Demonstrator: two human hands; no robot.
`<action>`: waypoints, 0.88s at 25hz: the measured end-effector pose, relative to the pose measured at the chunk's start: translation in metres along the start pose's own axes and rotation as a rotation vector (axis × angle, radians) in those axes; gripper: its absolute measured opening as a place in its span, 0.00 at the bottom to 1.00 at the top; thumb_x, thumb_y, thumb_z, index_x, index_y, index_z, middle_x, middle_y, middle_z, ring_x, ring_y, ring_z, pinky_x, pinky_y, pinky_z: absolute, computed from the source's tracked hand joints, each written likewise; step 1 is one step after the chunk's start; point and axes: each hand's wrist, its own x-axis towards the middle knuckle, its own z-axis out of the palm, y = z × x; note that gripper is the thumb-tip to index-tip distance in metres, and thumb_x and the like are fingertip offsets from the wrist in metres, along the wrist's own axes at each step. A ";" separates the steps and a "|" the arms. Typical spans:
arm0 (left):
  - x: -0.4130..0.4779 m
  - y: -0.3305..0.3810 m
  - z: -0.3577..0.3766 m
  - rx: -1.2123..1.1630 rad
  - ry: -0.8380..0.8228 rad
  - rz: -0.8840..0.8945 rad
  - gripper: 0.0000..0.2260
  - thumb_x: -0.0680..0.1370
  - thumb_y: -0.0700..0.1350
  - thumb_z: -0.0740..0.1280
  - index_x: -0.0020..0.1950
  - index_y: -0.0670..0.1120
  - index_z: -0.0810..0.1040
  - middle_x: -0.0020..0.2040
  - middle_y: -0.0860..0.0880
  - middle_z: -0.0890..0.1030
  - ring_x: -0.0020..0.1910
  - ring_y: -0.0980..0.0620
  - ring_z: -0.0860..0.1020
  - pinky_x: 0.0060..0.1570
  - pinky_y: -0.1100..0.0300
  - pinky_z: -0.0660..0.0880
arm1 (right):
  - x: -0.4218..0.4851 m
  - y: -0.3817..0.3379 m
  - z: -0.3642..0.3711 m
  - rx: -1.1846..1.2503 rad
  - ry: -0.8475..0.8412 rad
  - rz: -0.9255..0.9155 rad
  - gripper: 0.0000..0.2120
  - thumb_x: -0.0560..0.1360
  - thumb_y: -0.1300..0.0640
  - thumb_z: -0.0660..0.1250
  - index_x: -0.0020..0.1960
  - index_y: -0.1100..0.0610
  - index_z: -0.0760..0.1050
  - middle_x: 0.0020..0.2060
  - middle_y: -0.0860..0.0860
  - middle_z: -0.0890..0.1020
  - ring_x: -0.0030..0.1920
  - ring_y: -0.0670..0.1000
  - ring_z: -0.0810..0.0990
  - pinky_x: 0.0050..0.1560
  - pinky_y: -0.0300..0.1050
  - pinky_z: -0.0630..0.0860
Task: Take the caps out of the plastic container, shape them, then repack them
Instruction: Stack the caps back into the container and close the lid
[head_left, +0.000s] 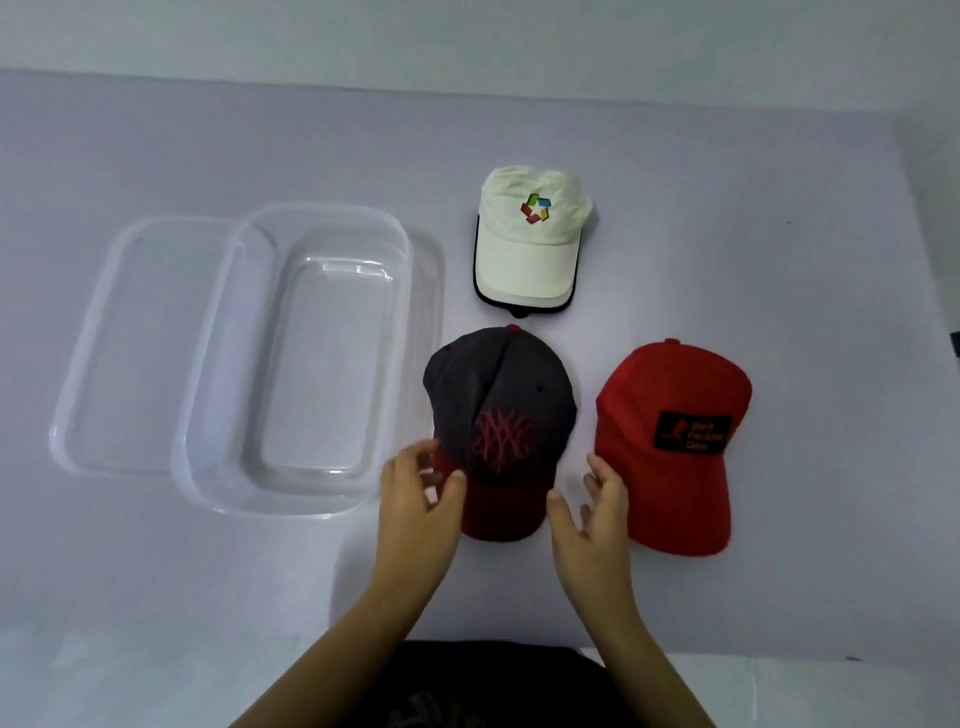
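Three caps lie on the table to the right of a clear plastic container (306, 364). A dark grey cap with a red brim and red embroidery (498, 410) lies nearest me. My left hand (418, 493) hovers at the left edge of its brim, fingers loosely spread. To the right of the brim is my right hand (597, 506), also with fingers spread; neither hand grips the cap. A red cap with a black patch (675, 447) lies to the right. A white cap with a coloured logo (530, 234) lies further back on a dark-edged cap.
The container's clear lid (130, 343) lies flat under its left side. A pale lilac table (779, 234) extends to a wall at the back. My dark shirt shows at the bottom edge.
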 end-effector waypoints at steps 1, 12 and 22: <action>-0.008 -0.010 0.002 -0.070 0.034 -0.165 0.17 0.78 0.46 0.65 0.66 0.49 0.67 0.65 0.48 0.70 0.57 0.51 0.75 0.52 0.59 0.73 | 0.000 0.000 -0.004 -0.046 -0.009 -0.032 0.25 0.76 0.61 0.65 0.71 0.54 0.61 0.64 0.45 0.65 0.67 0.44 0.64 0.69 0.44 0.64; -0.009 -0.033 0.036 -1.273 -0.195 -0.613 0.20 0.75 0.40 0.67 0.67 0.39 0.72 0.61 0.38 0.79 0.60 0.40 0.77 0.61 0.46 0.73 | 0.106 -0.063 0.016 -0.224 -0.416 0.130 0.49 0.62 0.44 0.77 0.74 0.51 0.53 0.70 0.53 0.69 0.66 0.55 0.71 0.65 0.52 0.70; -0.023 -0.026 0.039 -1.375 -0.367 -0.442 0.23 0.71 0.40 0.63 0.66 0.41 0.74 0.58 0.38 0.81 0.56 0.38 0.79 0.56 0.43 0.76 | 0.086 -0.051 -0.008 0.090 -0.428 0.103 0.18 0.65 0.46 0.76 0.51 0.49 0.75 0.50 0.49 0.82 0.50 0.49 0.81 0.46 0.43 0.77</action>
